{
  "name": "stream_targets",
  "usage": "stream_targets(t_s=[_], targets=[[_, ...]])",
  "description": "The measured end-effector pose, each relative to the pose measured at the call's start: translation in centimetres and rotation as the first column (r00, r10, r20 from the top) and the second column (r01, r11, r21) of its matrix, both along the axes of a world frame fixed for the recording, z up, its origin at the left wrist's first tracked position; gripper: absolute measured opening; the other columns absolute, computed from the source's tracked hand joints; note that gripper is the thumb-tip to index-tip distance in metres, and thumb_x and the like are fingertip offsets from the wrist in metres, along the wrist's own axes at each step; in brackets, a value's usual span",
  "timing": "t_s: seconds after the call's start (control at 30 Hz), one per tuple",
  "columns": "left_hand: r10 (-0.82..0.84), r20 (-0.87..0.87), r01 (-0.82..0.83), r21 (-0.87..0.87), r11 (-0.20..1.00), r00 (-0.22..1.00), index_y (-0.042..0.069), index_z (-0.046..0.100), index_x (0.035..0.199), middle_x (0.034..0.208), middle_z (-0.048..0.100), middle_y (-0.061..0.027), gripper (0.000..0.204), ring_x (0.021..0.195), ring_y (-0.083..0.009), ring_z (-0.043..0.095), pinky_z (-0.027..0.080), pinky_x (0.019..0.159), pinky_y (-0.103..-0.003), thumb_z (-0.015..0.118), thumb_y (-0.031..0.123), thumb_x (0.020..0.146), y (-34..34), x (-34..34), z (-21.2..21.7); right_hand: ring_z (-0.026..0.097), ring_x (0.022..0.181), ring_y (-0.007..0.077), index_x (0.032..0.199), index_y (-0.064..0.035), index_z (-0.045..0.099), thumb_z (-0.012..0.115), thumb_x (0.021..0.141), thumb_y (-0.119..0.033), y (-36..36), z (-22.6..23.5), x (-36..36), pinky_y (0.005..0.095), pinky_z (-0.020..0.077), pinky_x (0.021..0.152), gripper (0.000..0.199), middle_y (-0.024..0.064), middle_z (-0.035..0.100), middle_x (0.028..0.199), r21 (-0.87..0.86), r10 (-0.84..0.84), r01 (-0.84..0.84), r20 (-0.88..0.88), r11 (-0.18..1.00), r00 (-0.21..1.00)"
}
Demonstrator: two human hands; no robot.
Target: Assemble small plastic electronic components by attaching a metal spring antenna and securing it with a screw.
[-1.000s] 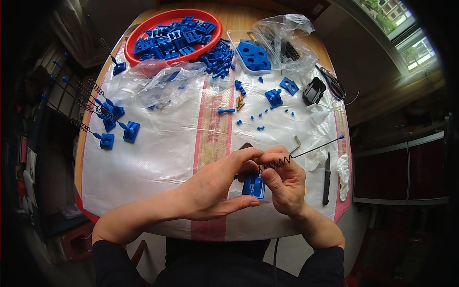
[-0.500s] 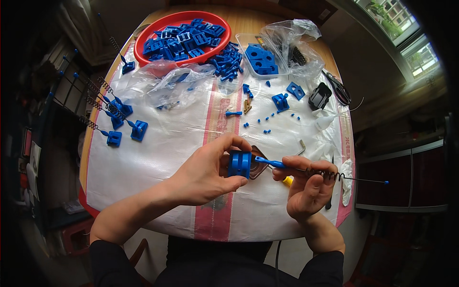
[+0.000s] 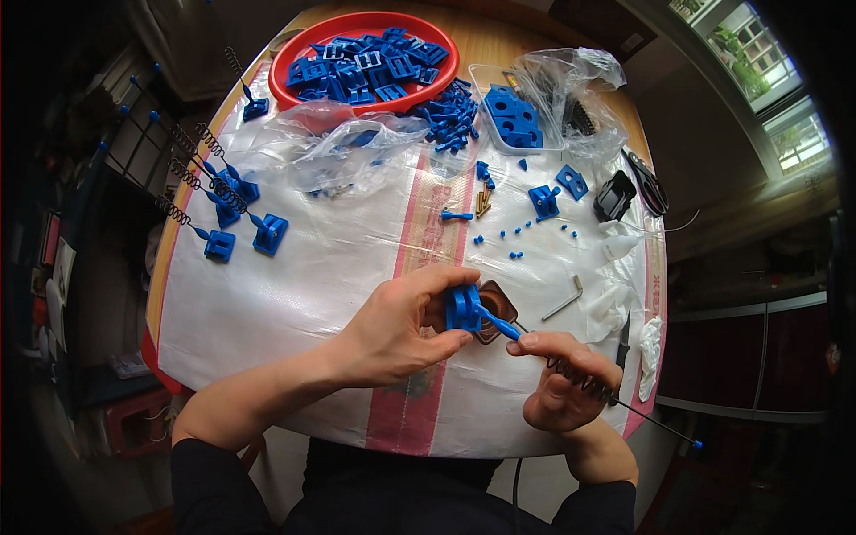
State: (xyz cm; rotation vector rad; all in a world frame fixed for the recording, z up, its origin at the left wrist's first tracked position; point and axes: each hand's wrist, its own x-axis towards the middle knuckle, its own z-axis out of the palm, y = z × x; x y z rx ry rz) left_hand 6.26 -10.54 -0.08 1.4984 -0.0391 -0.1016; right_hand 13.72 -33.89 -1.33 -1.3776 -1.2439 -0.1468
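Note:
My left hand (image 3: 401,325) grips a small blue plastic block (image 3: 462,308) just above the white sheet. My right hand (image 3: 562,379) holds a thin rod with a dark coil spring (image 3: 580,379) around it and a blue tip (image 3: 495,323) that meets the block's side. The rod's far end, with a small blue bead (image 3: 696,443), sticks out past the table's right edge. A brown diamond-shaped piece (image 3: 495,312) lies under the block.
A red bowl (image 3: 290,55) of blue parts stands at the back, with clear bags (image 3: 343,143) and a tray of blue blocks (image 3: 513,120) beside it. Finished spring-and-block pieces (image 3: 227,201) lie left. A hex key (image 3: 566,299), small blue pegs and a black part (image 3: 615,196) lie right.
Both hands have shifted a little right and down. The rod has swung from pointing up-right to slanting down-right, and its blue tip now sits against the block.

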Motion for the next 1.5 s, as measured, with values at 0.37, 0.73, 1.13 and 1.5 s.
stream_targets(t_s=[0.37, 0.73, 1.13, 1.5], targets=[[0.068, 0.176, -0.114, 0.271, 0.956, 0.982, -0.004, 0.053, 0.136, 0.128, 0.06, -0.0138, 0.059, 0.113, -0.0181, 0.066, 0.058, 0.096, -0.031, 0.08, -0.002, 0.084, 0.2, -0.1, -0.2, 0.072, 0.093, 0.0358, 0.134, -0.0032, 0.028, 0.045, 0.107, -0.011, 0.0, 0.0, 0.3, 0.0431, 0.062, 0.08, 0.033, 0.0327, 0.064, 0.112, 0.005, 0.023, -0.023, -0.015, 1.0, 1.0], [0.043, 0.317, -0.157, 0.345, 0.925, 0.947, -0.003, 0.062, 0.125, 0.123, 0.059, -0.014, 0.06, 0.103, -0.0194, 0.069, 0.061, 0.086, -0.03, 0.091, 0.014, 0.076, 0.7, 0.0, -0.4, 0.072, 0.092, 0.0371, 0.134, -0.0032, 0.028, 0.046, 0.106, -0.009, -0.1, 0.0, 0.3, 0.044, 0.0618, 0.082, 0.034, 0.0325, 0.064, 0.112, -0.015, 0.049, -0.049, -0.005, 0.999, 0.999], [-0.016, -0.1, -0.004, -0.197, 0.98, 0.995, -0.002, 0.049, 0.142, 0.125, 0.058, -0.0095, 0.064, 0.109, -0.0155, 0.063, 0.053, 0.098, -0.031, 0.08, 0.002, 0.087, 0.6, 0.3, -0.4, 0.07, 0.082, 0.0322, 0.132, -0.0028, 0.028, 0.045, 0.109, -0.025, 0.2, -0.1, -0.2, 0.042, 0.0631, 0.075, 0.036, 0.0302, 0.065, 0.105, -0.006, 0.008, -0.009, -0.031, 1.0, 0.999], [-0.108, -0.209, 0.015, -0.401, 0.916, 0.972, -0.002, 0.046, 0.133, 0.104, 0.068, -0.0094, 0.047, 0.094, -0.0151, 0.068, 0.058, 0.082, -0.029, 0.072, 0.003, 0.094, 1.4, 0.3, -0.3, 0.072, 0.086, 0.0331, 0.134, -0.0048, 0.028, 0.044, 0.108, -0.018, -0.3, -0.1, -0.1, 0.0401, 0.0624, 0.074, 0.033, 0.0306, 0.064, 0.11, -0.001, 0.024, -0.024, -0.008, 1.0, 1.0]])
